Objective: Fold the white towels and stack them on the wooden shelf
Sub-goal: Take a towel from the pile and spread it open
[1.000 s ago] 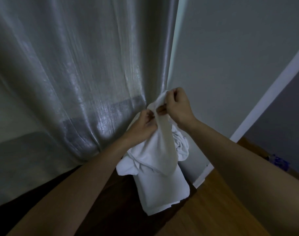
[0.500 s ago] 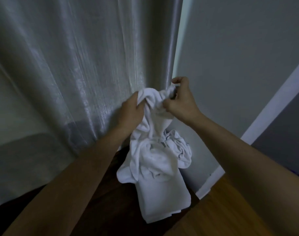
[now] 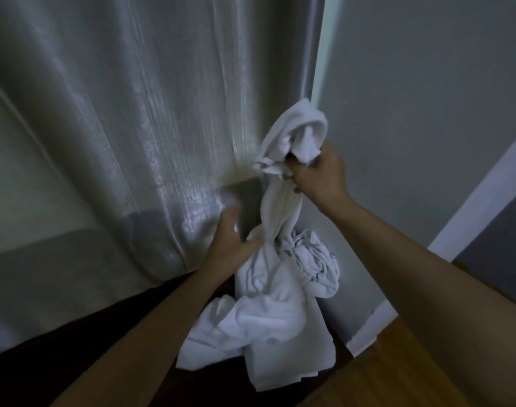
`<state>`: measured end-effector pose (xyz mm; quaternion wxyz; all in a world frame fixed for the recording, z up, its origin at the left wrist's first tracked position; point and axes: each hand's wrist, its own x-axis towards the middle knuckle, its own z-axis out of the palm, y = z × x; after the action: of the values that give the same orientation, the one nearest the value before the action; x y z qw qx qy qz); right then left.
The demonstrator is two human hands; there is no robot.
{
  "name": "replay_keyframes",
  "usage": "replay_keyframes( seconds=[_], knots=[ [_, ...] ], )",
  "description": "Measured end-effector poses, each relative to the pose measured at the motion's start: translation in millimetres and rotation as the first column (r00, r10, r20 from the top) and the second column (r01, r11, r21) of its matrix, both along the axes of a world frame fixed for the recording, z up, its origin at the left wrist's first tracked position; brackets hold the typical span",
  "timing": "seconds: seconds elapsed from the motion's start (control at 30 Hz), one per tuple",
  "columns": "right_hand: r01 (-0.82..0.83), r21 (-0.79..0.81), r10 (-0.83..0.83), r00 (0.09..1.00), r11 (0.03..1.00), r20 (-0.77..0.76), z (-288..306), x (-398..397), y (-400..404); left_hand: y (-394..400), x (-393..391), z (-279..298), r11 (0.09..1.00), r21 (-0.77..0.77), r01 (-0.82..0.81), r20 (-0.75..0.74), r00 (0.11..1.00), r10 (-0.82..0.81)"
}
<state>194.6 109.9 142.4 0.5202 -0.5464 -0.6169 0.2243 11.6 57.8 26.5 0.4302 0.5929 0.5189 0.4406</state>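
Note:
My right hand (image 3: 319, 174) is raised and grips a bunched end of a white towel (image 3: 280, 207), which hangs twisted down from it. My left hand (image 3: 230, 239) is lower, at the twisted part of the towel just above the pile; its thumb is spread and its fingers curl toward the cloth, though its grip is unclear. Under both hands lies a crumpled heap of white towels (image 3: 268, 318) on a dark wooden surface (image 3: 118, 353). One towel in the heap (image 3: 292, 368) lies flatter at the bottom.
A shiny grey curtain (image 3: 133, 142) hangs right behind the towels on the left. A grey wall (image 3: 412, 113) with a white baseboard (image 3: 371, 327) is on the right. A lighter wooden floor (image 3: 383, 374) shows at the lower right.
My right hand lifted the towel end higher and to the right, stretching the towel out. My left hand let go of the top and dropped down to the towel near the heap.

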Motion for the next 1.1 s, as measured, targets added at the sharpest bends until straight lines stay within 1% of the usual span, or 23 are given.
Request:
replay_keyframes(
  seconds=[0.03,0.07,0.1,0.13,0.17,0.2,0.23,0.27,0.3,0.33,0.4,0.43,0.5,0.57,0.63,0.67,0.73,0.8,0.9,0.97,1.0,1.07,1.1],
  knots=[
    [-0.002,0.008,0.002,1.0,1.0,-0.029,3,0,1,-9,-12,-34,0.983,-0.18,0.027,-0.175,0.983,-0.059],
    [-0.009,0.02,0.01,0.999,1.0,-0.044,5,1,1,-19,-25,-67,0.927,-0.367,0.072,-0.344,0.916,-0.207],
    [-0.023,0.033,0.024,0.999,0.999,-0.046,7,0,2,-30,-36,-98,0.844,-0.533,0.061,-0.489,0.792,-0.366],
    [-0.038,0.046,0.04,0.998,0.998,-0.04,9,-1,4,-41,-44,-126,0.784,-0.621,-0.001,-0.599,0.646,-0.473],
    [-0.051,0.057,0.053,0.998,0.997,-0.03,11,-4,5,-51,-48,-150,0.778,-0.626,-0.056,-0.687,0.513,-0.515],
    [-0.064,0.068,0.065,0.998,0.996,-0.023,13,-7,5,-59,-49,-166,0.81,-0.582,-0.071,-0.756,0.415,-0.506],
    [-0.075,0.076,0.077,0.997,0.994,-0.024,14,-11,6,-63,-47,-177,0.847,-0.527,-0.066,-0.802,0.368,-0.47],
    [-0.087,0.083,0.089,0.996,0.993,-0.029,16,-15,7,-63,-44,-184,0.868,-0.493,-0.056,-0.811,0.39,-0.436],
    [-0.096,0.088,0.1,0.994,0.991,-0.034,17,-18,8,-63,-42,-188,0.871,-0.49,-0.034,-0.788,0.443,-0.426],
    [-0.106,0.093,0.109,0.993,0.99,-0.036,18,-22,8,-61,-40,-190,0.873,-0.488,-0.013,-0.77,0.477,-0.423],
    [-0.125,0.097,0.129,0.991,0.987,-0.039,19,-28,9,-60,-43,-190,0.898,-0.439,-0.032,-0.802,0.465,-0.375],
    [-0.132,0.096,0.136,0.99,0.987,-0.042,19,-31,10,-59,-46,-188,0.907,-0.417,-0.054,-0.807,0.481,-0.342],
    [-0.142,0.097,0.147,0.988,0.985,-0.046,18,-34,10,-56,-52,-179,0.909,-0.401,-0.117,-0.724,0.648,-0.236],
    [-0.152,0.106,0.157,0.987,0.983,-0.044,17,-35,11,-49,-58,-159,0.928,-0.333,-0.167,-0.614,0.785,-0.079],
    [-0.16,0.11,0.165,0.985,0.981,-0.044,16,-36,10,-39,-57,-131,0.956,-0.244,-0.163,-0.46,0.887,0.034],
    [-0.161,0.11,0.167,0.985,0.981,-0.048,15,-37,10,-35,-55,-114,0.969,-0.185,-0.164,-0.397,0.914,0.079],
    [-0.159,0.102,0.166,0.984,0.982,-0.062,16,-38,9,-28,-44,-76,0.985,-0.044,-0.169,-0.286,0.946,0.149],
    [-0.155,0.091,0.163,0.983,0.984,-0.081,18,-40,9,-20,-26,-41,0.985,0.065,-0.161,-0.187,0.967,0.171],
    [-0.152,0.106,0.162,0.982,0.983,-0.093,25,-40,8,-10,7,-1,0.97,0.192,-0.147,-0.125,0.977,0.172],
    [-0.148,0.127,0.159,0.984,0.981,-0.084,32,-40,7,-4,30,9,0.964,0.224,-0.142,-0.085,0.983,0.164],
    [-0.145,0.14,0.157,0.984,0.979,-0.081,36,-40,6,-1,40,7,0.966,0.223,-0.133,-0.09,0.984,0.156],
    [-0.136,0.172,0.152,0.985,0.976,-0.085,42,-38,3,5,57,-13,0.982,0.173,-0.072,-0.145,0.985,0.098],
    [-0.132,0.186,0.151,0.984,0.974,-0.091,45,-36,2,7,62,-29,0.993,0.121,-0.014,-0.198,0.979,0.038]
  ],
)
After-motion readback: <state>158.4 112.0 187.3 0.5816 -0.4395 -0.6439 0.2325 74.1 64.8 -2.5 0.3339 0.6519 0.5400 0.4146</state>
